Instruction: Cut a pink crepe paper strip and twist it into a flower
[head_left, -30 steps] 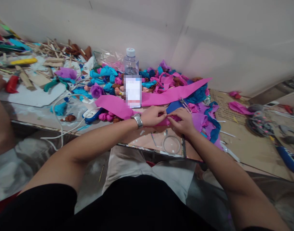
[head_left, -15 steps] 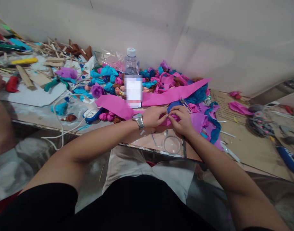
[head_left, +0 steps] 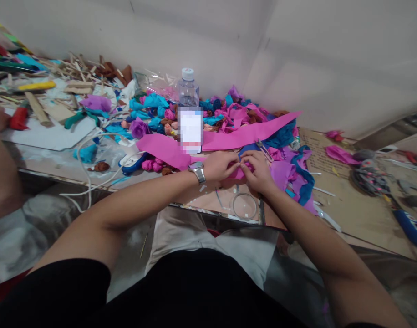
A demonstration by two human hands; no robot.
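My left hand, with a watch on its wrist, and my right hand meet over the near part of the table. The fingertips of both are closed in a pinch on pink crepe paper. Part of that paper shows below the fingers; the exact pinched spot is hidden. A pink paper strip runs left from beside my left hand. Behind my hands lies another long pink strip. Small thread snips rest just beyond my right hand.
A phone stands before a clear bottle, among crumpled paper pieces and paper flowers. A clear ring lies near the front edge. White cable hangs off the table. At far left is another person's arm, near wood scraps and pliers.
My fingers have shifted slightly at the pinched pink paper, and a bit more of it shows below them. The rest of the table looks the same.
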